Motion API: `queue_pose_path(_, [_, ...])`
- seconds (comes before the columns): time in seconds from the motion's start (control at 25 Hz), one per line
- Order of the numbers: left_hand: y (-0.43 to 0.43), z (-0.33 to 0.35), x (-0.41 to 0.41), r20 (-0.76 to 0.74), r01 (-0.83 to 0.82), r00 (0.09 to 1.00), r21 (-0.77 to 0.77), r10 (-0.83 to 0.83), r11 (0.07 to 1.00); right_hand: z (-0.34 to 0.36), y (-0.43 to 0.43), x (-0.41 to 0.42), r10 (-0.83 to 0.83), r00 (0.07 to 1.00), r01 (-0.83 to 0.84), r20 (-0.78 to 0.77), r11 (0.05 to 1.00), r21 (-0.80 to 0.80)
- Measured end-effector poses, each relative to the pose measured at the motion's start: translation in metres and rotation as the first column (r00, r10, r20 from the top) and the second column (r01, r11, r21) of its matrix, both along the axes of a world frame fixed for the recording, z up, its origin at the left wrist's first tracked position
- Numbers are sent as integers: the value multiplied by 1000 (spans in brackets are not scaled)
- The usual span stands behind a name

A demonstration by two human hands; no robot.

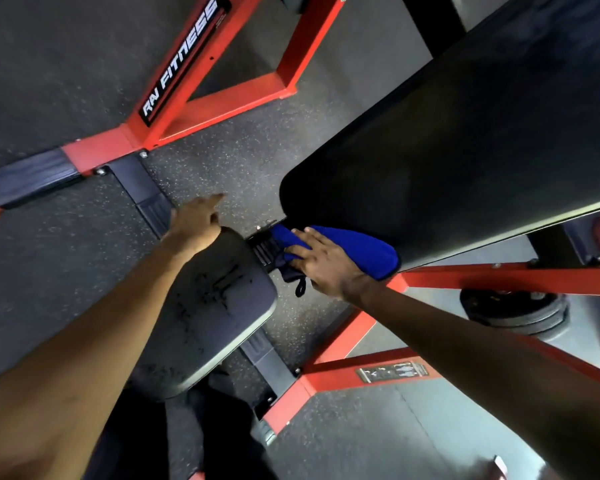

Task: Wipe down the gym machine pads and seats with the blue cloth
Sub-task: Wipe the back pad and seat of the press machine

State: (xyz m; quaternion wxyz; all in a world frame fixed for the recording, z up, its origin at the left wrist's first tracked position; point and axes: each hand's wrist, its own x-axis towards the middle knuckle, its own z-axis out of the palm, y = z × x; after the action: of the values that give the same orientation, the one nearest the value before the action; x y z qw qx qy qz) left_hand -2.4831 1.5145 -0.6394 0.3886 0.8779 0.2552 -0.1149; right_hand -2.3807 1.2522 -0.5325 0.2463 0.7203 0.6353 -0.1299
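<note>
wiping the low end of the back pad (465,150), we judge; next we need a long sweep up its face. red frame (499,277) runs close under it. seat (215,320) just beside, left hand (198,223) resting loose on its end, holding nothing. cloth (368,247) at the back pad's bottom corner, right hand (323,266) pressed flat on it; its loop (300,289) may snag the hinge (264,245).

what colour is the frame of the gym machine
The frame is red, with a black label strip; the head view, the only one, shows it.
</note>
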Motion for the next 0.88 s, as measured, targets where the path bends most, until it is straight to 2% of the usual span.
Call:
queue_pose_path(0.08, [9, -21, -39, -268, 87, 961, 41, -73, 995, -16, 7, -16, -97, 990, 103, -104, 993, 54])
queue_pose_path(0.16, [10, -36, -68, -419, 166, 896, 10, -147, 986, -29, 18, -27, -295, 930, 338, -220, 920, 196])
queue_pose_path(0.2, [10, -42, -81, -454, 199, 874, 4, -176, 980, -37, 27, -33, -404, 867, 475, -292, 849, 233])
queue_pose_path(0.28, [9, -47, -101, -468, 237, 858, 0, -210, 971, -52, 44, -49, -575, 679, 713, -456, 664, 226])
queue_pose_path(0.36, [8, -44, -113, -444, 217, 876, 7, -192, 976, -72, 60, -67, -655, 496, 853, -570, 489, 181])
queue_pose_path(0.44, [2, -40, -115, -419, 182, 896, 46, -146, 982, -98, 72, -79, -674, 372, 914, -639, 388, 124])
queue_pose_path(0.52, [-2, -40, -117, -405, 178, 906, 103, -122, 979, -126, 84, -90, -695, 260, 944, -671, 330, 24])
queue_pose_path(0.6, [-5, -39, -116, -410, 186, 904, 121, -122, 975, -148, 91, -104, -776, 210, 936, -595, 336, -108])
queue_pose_path(0.64, [-5, -41, -115, -412, 190, 902, 116, -127, 975, -158, 92, -112, -810, 214, 937, -546, 328, -119])
queue_pose_path(0.76, [-4, -44, -114, -412, 180, 903, 105, -122, 978, -175, 88, -128, -824, 191, 976, -534, 219, 11])
queue_pose_path(0.88, [-5, -45, -116, -396, 148, 914, 123, -88, 981, -186, 95, -120, -813, 134, 991, -567, 120, 62])
